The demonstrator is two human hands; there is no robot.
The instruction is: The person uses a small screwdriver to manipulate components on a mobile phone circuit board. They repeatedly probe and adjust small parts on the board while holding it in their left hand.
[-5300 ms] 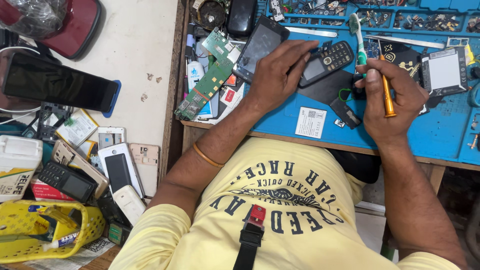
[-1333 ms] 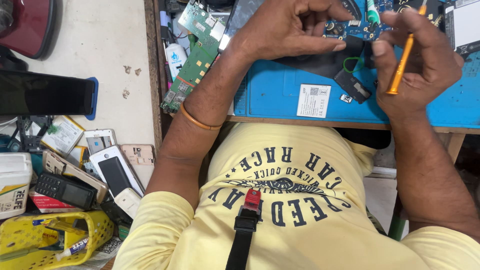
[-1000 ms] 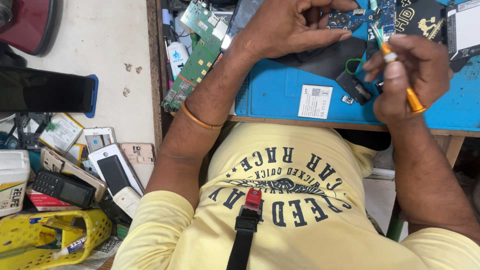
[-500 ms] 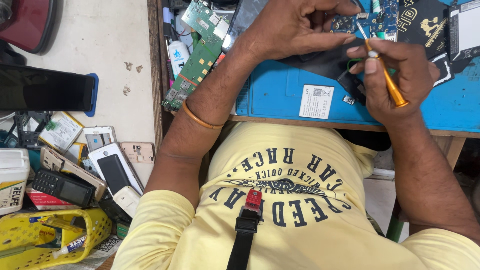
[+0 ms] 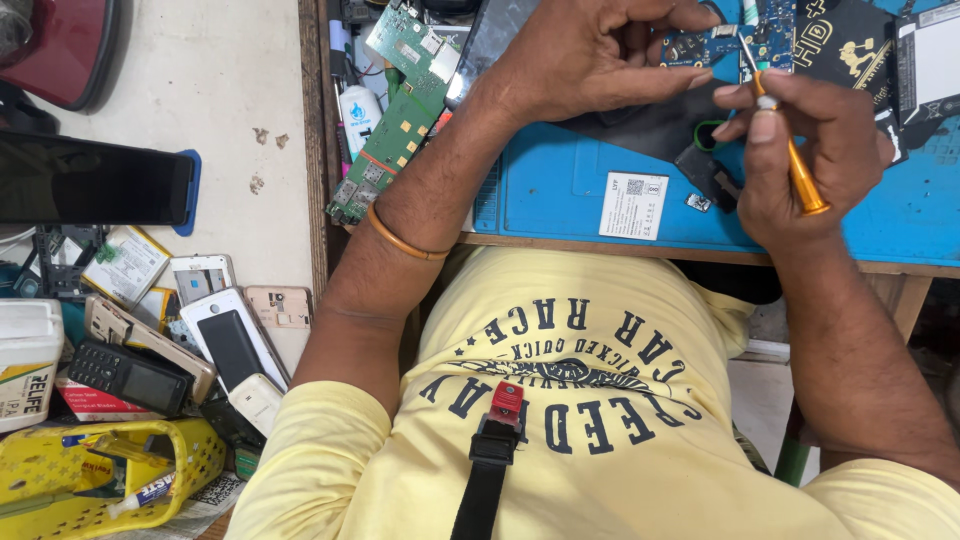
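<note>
Blue rubber work mat on a wooden bench is seen from above. One small blue circuit board is pinned at the mat's far edge by the left hand, steadied for one orange-handled screwdriver gripped in the right hand, tip on the board. Two green circuit boards lie left.

pale, stained floor beside a wooden bench topped with a blue mat; seemingly daylight.
</note>
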